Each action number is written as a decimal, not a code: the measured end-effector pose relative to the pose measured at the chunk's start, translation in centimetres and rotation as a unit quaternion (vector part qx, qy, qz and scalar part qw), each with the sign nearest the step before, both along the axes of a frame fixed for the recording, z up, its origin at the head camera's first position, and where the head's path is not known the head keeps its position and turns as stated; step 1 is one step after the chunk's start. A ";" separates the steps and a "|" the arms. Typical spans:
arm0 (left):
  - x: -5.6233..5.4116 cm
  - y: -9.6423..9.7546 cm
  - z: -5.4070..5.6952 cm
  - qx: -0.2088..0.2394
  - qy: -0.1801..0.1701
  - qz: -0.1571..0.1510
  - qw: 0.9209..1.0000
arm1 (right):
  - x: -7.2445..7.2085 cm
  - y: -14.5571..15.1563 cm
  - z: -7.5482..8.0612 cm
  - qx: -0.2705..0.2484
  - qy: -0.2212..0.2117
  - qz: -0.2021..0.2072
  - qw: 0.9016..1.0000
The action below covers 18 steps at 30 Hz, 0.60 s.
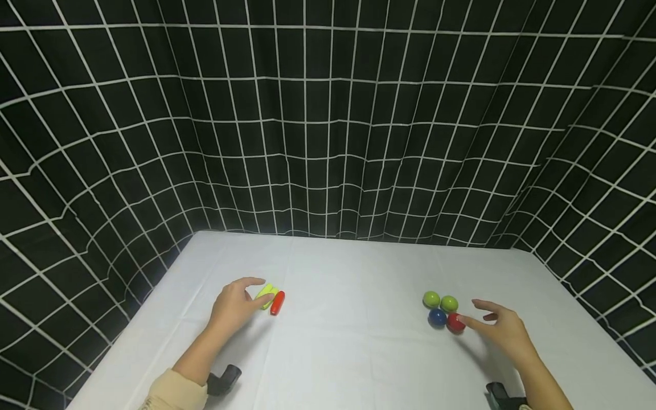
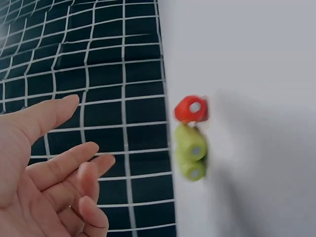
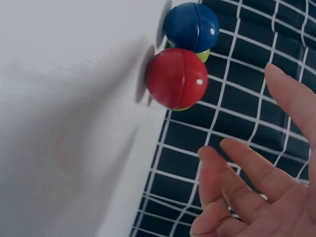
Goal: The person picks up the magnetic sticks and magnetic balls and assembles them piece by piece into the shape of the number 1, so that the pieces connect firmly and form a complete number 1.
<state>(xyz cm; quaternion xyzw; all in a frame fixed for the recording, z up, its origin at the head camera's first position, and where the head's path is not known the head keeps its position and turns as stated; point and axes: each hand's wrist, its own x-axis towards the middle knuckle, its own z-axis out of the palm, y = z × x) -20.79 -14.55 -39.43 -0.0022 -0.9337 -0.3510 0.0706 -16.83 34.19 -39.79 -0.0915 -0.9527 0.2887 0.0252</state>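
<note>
In the head view my left hand (image 1: 232, 307) hovers over the left part of the table, thumb and fingers spread around a gap. Past its fingertips lie two short yellow-green rods (image 1: 265, 297) side by side, partly hidden by the thumb, with a short red rod (image 1: 277, 303) beside them. Over on the right, my right hand (image 1: 507, 333) is held with fingers parted and its thumb overlapping a shiny red ball (image 1: 454, 324). Next to that ball sit a dark blue ball (image 3: 190, 27) and two green balls (image 1: 431, 299). Nothing is held in either hand.
A white cloth covers the table (image 1: 353, 319). Black curtains (image 1: 328, 114) with a white grid rise behind it and on both sides. Dark wrist mounts (image 1: 224, 380) show below both hands.
</note>
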 end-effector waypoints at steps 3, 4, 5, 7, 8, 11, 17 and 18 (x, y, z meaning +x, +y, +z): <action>-0.3 0.3 -0.8 0.030 -0.017 0.010 0.999 | 0.2 0.3 -0.7 -0.027 0.010 -0.008 1.000; -0.3 0.4 -1.0 0.036 -0.016 0.014 0.999 | 0.2 0.4 -0.9 -0.033 0.012 -0.010 0.999; -0.4 0.5 -1.3 0.039 -0.016 0.017 0.999 | 0.3 0.5 -1.1 -0.037 0.014 -0.013 0.999; -0.6 0.8 -1.9 0.045 -0.018 0.022 0.999 | 0.4 0.7 -1.4 -0.046 0.014 -0.017 0.999; -0.6 0.9 -2.2 0.044 -0.021 0.024 0.999 | 0.4 0.8 -1.6 -0.052 0.012 -0.018 0.998; -0.8 1.4 -2.9 0.027 -0.024 0.027 0.999 | 0.4 0.9 -1.8 -0.066 0.008 -0.030 0.997; -0.8 1.9 -3.4 -0.035 0.007 0.030 0.999 | 0.0 1.3 -2.6 -0.080 0.000 -0.030 0.996; -0.8 1.9 -3.5 -0.042 0.013 0.030 0.999 | 0.0 1.4 -2.9 -0.083 -0.003 -0.028 0.996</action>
